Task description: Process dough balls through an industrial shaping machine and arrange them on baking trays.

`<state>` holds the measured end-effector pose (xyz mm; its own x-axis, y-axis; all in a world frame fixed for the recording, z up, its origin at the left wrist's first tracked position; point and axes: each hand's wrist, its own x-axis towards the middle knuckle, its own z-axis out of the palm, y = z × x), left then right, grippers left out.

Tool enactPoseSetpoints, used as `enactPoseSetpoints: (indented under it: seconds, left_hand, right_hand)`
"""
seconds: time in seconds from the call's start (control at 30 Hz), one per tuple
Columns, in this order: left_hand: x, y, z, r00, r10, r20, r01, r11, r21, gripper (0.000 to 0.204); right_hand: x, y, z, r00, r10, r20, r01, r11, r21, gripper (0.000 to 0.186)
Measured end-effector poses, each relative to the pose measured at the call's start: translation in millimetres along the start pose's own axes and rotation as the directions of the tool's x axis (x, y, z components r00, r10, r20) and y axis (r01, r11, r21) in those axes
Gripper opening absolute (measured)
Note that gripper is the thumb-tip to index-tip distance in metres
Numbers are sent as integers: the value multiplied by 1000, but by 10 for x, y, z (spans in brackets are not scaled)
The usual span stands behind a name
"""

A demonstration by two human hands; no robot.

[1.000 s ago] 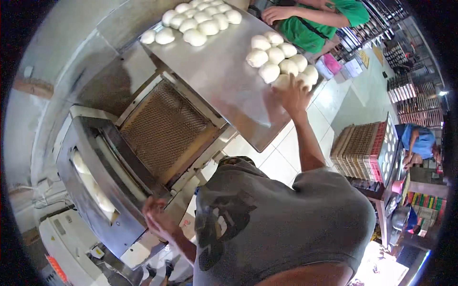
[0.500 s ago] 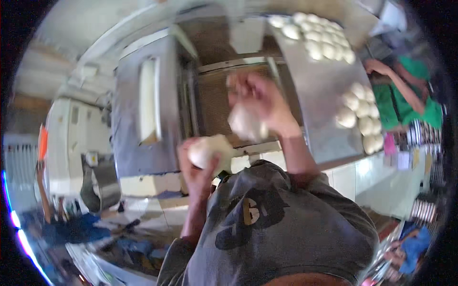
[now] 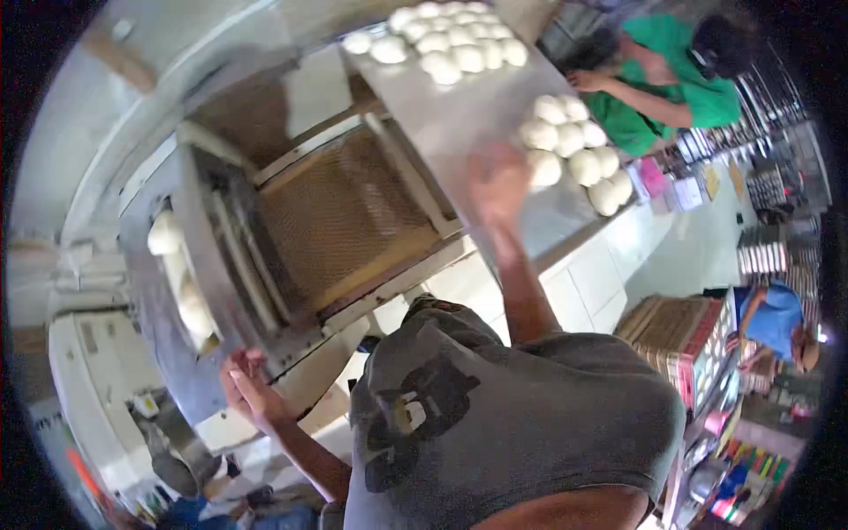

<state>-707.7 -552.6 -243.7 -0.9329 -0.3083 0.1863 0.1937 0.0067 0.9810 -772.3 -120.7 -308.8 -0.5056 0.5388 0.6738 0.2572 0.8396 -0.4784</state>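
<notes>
My left hand is at the near edge of a metal roller machine, its fingers curled in and no dough showing in it. Pale lumps of dough lie in the long slot on the machine's left side. My right hand is smeared by motion over the metal table on the right, so its fingers cannot be made out. Just beside it is the nearer group of round dough balls. Farther back on the same table is a larger group of dough balls.
A ridged brown belt runs between the machine and the table. Across the table a person in green reaches an arm toward its edge. Stacked crates stand at the right, near a person in blue. A white cabinet is at the left.
Both hands held dough before; now dough lies in the machine's slot. My left hand moved left and down to the machine's edge, my right hand to the table's dough balls. The view has turned.
</notes>
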Motion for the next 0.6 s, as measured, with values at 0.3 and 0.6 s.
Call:
enactPoseSetpoints:
  seconds: [0.3,0.6]
  left_hand:
    - [-287,123,1104,901,-236,365,239,970,37,26]
    - [-218,193,724,828,-488,277,555,786,-274,43]
  right_hand:
    - [766,735,-42,786,469,404,-465,878,-115,55]
    - [-22,-2225,108,263,-856,445,-528,259,809,45]
